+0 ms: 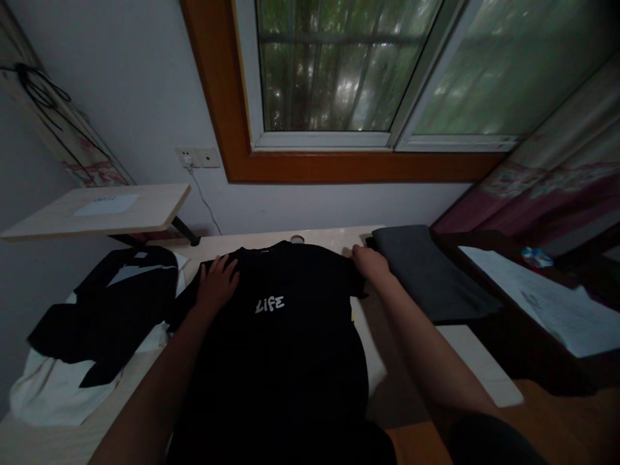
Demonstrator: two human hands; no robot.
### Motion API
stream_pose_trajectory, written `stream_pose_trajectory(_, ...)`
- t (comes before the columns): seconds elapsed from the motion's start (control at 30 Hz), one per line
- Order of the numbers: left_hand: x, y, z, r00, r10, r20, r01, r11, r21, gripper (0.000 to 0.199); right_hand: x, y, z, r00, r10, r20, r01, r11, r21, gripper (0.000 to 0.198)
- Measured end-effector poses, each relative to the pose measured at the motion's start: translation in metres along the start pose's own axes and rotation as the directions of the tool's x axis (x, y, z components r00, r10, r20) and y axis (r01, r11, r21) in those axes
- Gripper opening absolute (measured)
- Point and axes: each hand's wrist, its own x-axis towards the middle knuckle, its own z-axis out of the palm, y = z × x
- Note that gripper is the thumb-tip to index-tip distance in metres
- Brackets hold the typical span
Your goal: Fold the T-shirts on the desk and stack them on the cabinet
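Observation:
A black T-shirt (295, 342) with white lettering on its chest lies spread on the pale wooden table (380, 349), its neckline toward the wall. My left hand (219, 283) rests flat on the shirt near the left shoulder, fingers stretched out. At the right sleeve, my right hand (371, 263) has its fingers curled in against the sleeve's upper edge and seems to pinch the cloth; the fingertips are partly hidden. The shirt's lower part is very dark and runs toward my body.
Left stand black and white clothes (130, 303) in a loose heap, below a raised wooden shelf (167, 205). A folded dark grey cloth (416, 274) lies at the right. Beyond it are papers (542, 300) on a dark surface. Wall and window (339, 77) close off the back.

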Motion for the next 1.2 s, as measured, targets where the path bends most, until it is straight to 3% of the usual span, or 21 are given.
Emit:
stream_pose_trajectory(0.17,0.008,0.013,-0.007,1.0,-0.004,-0.024,0.004,1.0,0.021,0.047,-0.017,-0.03,-0.005,0.972,-0.08,-0.223,0.075,0.997,-0.03,0.03)
stream_pose_trajectory(0.4,0.029,0.063,-0.006,1.0,0.013,-0.025,-0.014,0.999,-0.03,0.045,-0.028,-0.123,-0.006,0.917,-0.324,-0.231,0.365,0.916,0.165,0.029)
stream_pose_trajectory(0.57,0.031,0.079,0.007,0.997,-0.04,-0.059,0.033,0.993,-0.11,0.05,-0.037,-0.166,0.019,0.9,-0.352,-0.257,0.41,0.883,0.227,0.032)
stream_pose_trajectory(0.77,0.024,0.06,0.012,1.0,-0.019,-0.018,0.016,0.987,-0.163,0.053,-0.035,-0.144,0.043,0.89,-0.273,-0.364,0.389,0.871,0.299,0.045)
stream_pose_trajectory(1.0,0.004,0.027,0.008,1.0,-0.011,-0.001,0.011,0.995,-0.097,0.047,-0.029,-0.105,0.048,0.895,-0.236,-0.379,0.361,0.881,0.304,0.044)
stream_pose_trajectory(1.2,-0.009,0.026,0.005,1.0,0.001,-0.02,-0.002,0.999,-0.042,0.048,-0.033,-0.099,0.049,0.887,-0.253,-0.387,0.373,0.886,0.276,0.043)
